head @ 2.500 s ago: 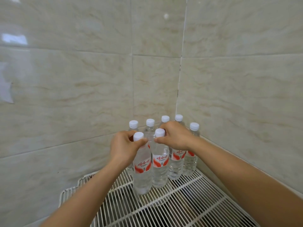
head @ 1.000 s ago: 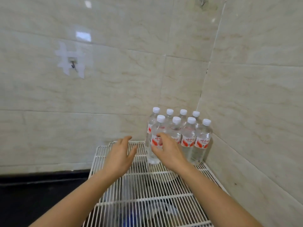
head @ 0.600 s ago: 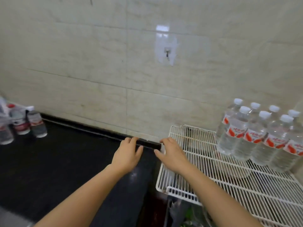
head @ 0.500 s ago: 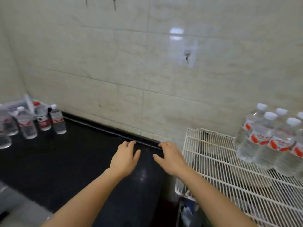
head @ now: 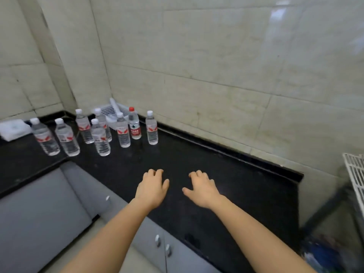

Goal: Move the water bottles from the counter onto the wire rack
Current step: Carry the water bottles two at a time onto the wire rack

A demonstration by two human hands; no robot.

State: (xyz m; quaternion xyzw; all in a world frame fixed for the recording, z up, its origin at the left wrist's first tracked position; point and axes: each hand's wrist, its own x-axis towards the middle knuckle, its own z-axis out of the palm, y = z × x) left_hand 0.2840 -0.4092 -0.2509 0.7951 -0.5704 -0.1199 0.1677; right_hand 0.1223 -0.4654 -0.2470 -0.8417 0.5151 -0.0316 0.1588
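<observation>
Black stone counter (head: 226, 174) lies under both hands. The left hand (head: 152, 189) and the right hand (head: 202, 191) are side by side in the middle of the frame, a little apart, palms down. Their fingers are loosely bent and hold nothing; whether the fingertips touch the surface cannot be told. The water bottles (head: 99, 137) stand in a loose group toward the upper left of the frame, well apart from the hands. All are upright, so their long axis is vertical. The left hand is nearer to them, and the rightmost bottle (head: 151, 129) looks like the closest one to reach. The red-capped bottle (head: 134, 124) carries a different label, and it is unclear if it belongs to the job. Behind the group a white basket (head: 108, 110) is partly hidden, and a white cloth (head: 13, 128) at the left edge is blurred. The wire rack (head: 354, 170) is cut off at the right edge; only a corner shows, so what stands on it cannot be seen. Grey cupboard doors (head: 49, 203) fill the lower left.
</observation>
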